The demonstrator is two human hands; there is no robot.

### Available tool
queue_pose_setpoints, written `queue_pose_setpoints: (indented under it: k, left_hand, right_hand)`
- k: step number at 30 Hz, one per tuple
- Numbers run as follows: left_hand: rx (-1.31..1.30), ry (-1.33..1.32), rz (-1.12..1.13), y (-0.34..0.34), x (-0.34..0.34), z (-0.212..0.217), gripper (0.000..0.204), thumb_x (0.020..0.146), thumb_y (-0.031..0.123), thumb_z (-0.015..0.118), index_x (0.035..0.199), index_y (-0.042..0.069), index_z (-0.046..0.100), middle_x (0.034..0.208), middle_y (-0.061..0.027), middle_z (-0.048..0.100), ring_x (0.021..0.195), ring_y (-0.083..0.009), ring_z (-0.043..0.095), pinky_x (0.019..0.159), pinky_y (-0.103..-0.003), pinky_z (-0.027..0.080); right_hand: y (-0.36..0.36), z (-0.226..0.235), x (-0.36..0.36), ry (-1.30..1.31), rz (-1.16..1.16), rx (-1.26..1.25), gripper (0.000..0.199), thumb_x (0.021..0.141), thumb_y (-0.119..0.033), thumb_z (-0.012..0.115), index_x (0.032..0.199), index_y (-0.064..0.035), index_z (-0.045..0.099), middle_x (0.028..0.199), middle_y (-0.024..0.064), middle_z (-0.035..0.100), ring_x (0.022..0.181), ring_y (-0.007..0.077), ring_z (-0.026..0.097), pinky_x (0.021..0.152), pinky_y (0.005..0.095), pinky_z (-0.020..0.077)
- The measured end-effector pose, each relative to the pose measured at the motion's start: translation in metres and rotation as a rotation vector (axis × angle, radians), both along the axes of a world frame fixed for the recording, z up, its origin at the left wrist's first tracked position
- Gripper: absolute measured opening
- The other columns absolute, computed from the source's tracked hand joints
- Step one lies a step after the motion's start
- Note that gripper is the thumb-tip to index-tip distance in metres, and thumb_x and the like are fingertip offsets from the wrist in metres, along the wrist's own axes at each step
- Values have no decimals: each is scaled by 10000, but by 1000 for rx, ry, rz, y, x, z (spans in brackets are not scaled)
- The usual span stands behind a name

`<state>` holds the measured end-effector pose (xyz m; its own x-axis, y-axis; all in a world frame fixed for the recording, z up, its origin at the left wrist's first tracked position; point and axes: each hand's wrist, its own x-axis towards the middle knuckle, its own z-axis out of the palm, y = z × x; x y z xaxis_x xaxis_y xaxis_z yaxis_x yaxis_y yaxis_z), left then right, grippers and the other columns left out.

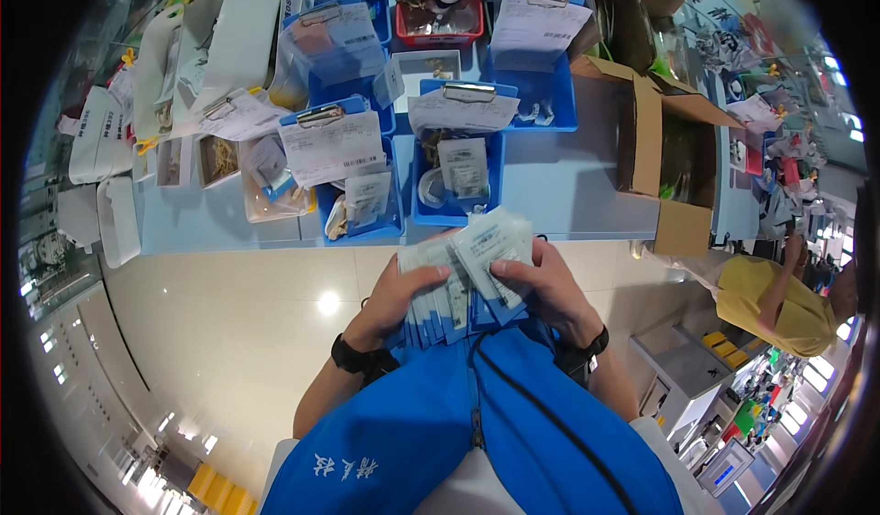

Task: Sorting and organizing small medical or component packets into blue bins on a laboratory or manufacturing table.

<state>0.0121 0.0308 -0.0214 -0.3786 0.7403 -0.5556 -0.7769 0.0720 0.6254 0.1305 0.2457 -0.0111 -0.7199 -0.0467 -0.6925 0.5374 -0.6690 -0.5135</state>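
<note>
My left hand (392, 300) is closed on a fanned bunch of small clear-and-blue packets (438, 306), its thumb lying across them. My right hand (553, 292) pinches a few more packets (495, 242) with white printed faces, its thumb pressed on the front one. The two groups meet and overlap in front of my blue jacket, just short of the table edge. Beyond them stand a blue bin (500, 180) with a clipboard and a packet in it, and another blue bin (394, 217) to its left. The fingers behind the packets are hidden.
More blue bins (561, 102) with clipboards and a red bin (440, 38) stand farther back on the grey table (587, 217). Open cardboard boxes (646, 139) reach the table's edge at right. White containers (117, 221) are at left. A person in yellow (770, 299) is at far right.
</note>
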Motion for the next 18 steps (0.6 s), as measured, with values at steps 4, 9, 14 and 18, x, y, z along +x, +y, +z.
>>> queue_pose_setpoints:
  k: [4,9,14,18]
  left_hand:
    - [16,-49,-77,1,3,2,636,947,179,634,1522,-9,438,1373,-121,614,1226,-182,595,1056,-318,455]
    - [83,-86,-69,2,7,6,823,854,173,692,1582,16,342,1465,-112,545,1320,-202,531,1122,-339,395]
    - [180,-132,27,3,12,0,867,798,105,683,1587,22,335,1519,-124,494,1361,-217,507,1144,-346,392]
    - [120,-105,65,6,13,-4,770,825,94,683,1542,11,414,1441,-127,567,1287,-217,570,1107,-333,433]
  right_hand:
    - [-2,0,12,-47,3,-38,530,881,-138,784,1331,38,566,1229,142,686,1099,205,682,977,331,545]
    - [4,2,11,-99,13,-93,562,862,-151,801,1334,45,569,1223,145,692,1100,208,682,985,337,541]
    - [7,-7,12,-79,-13,-149,519,856,-135,790,1297,57,595,1221,158,698,1056,219,704,944,326,565]
    - [10,-2,7,-41,-31,-72,499,878,-141,771,1293,64,585,1198,161,700,1037,213,706,917,330,578]
